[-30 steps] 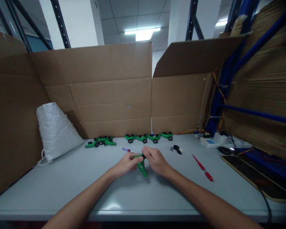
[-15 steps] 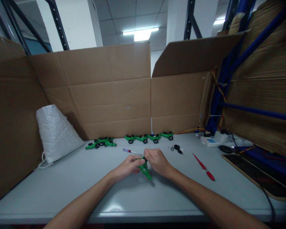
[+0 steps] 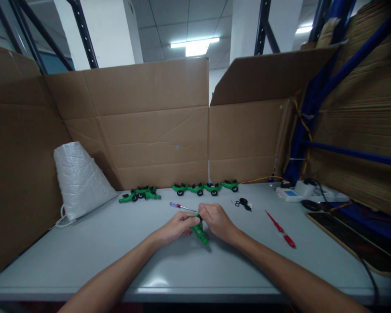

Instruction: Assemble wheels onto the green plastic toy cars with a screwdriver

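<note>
Your left hand (image 3: 176, 227) and right hand (image 3: 217, 221) meet over the middle of the bench (image 3: 84, 256), both grips closed on a green part (image 3: 200, 232) held just above the surface. Bare bench lies open toward you, to the near edge, and to either side of your forearms. Cardboard walls (image 3: 140, 130) close the back and left. A white bag (image 3: 80, 180) leans in the left corner. Green parts (image 3: 140, 194) and a row of them (image 3: 205, 188) line the back edge. A small screwdriver (image 3: 181, 206) lies just behind your hands, a red one (image 3: 280, 228) to the right. Your fingers hide the part's top; a black piece there is perhaps a wheel. The dark board (image 3: 355, 245) is cut off at right.
</note>
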Demonstrator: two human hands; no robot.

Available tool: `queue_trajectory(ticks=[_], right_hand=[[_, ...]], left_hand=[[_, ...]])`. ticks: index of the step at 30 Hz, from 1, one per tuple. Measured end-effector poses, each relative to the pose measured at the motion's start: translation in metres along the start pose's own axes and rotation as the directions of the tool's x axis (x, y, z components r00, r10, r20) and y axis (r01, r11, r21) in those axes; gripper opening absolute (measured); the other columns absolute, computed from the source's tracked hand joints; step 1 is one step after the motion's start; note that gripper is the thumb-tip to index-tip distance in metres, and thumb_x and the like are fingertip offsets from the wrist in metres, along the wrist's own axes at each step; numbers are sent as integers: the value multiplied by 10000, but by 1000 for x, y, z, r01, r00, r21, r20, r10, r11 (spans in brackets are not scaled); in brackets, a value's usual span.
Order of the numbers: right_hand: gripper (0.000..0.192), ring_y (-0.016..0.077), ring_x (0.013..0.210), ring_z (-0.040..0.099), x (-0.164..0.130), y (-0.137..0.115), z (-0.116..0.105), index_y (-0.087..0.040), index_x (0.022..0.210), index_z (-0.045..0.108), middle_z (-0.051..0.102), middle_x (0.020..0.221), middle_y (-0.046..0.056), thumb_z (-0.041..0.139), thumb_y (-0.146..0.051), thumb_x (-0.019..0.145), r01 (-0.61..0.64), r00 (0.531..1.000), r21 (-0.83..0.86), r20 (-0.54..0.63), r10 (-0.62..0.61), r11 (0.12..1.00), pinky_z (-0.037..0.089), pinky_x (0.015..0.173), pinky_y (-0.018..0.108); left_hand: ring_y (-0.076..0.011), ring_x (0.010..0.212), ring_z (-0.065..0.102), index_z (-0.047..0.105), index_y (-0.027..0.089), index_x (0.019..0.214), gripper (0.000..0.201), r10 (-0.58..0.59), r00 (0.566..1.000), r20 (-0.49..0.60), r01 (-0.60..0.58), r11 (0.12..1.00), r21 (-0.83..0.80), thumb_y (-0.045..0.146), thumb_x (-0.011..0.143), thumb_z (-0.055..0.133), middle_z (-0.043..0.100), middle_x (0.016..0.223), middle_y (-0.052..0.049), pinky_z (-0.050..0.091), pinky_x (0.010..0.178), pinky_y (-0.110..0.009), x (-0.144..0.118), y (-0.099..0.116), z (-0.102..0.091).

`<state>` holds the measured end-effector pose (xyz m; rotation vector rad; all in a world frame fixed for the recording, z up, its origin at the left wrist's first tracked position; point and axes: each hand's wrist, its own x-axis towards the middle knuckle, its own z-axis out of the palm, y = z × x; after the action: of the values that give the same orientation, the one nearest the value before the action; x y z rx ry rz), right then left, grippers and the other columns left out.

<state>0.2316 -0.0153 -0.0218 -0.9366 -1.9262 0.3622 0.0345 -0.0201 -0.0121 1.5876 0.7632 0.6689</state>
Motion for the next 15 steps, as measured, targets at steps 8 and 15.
queue_trajectory(ticks=[8, 15], right_hand=[[429, 162, 580, 500, 1, 5, 3, -242, 670, 437, 505, 592, -19, 341, -395, 1059, -1, 1000, 28, 23, 0, 1000, 324, 620, 294], [368, 160, 640, 520, 4, 5, 0, -225, 723, 502, 541, 656, -23, 421, -357, 1057, -44, 999, 144, 31, 40, 989, 347, 636, 279]], left_hand=[[-94, 572, 335, 570, 170, 790, 558, 12, 1000, -22, -11, 997, 74, 700, 849, 733, 406, 668, 60, 285, 546, -238, 1, -1, -4], [-108, 580, 343, 597, 162, 835, 583, 92, 990, -111, -66, 973, 220, 738, 882, 677, 428, 648, 55, 265, 560, -249, 1, 1, -5]])
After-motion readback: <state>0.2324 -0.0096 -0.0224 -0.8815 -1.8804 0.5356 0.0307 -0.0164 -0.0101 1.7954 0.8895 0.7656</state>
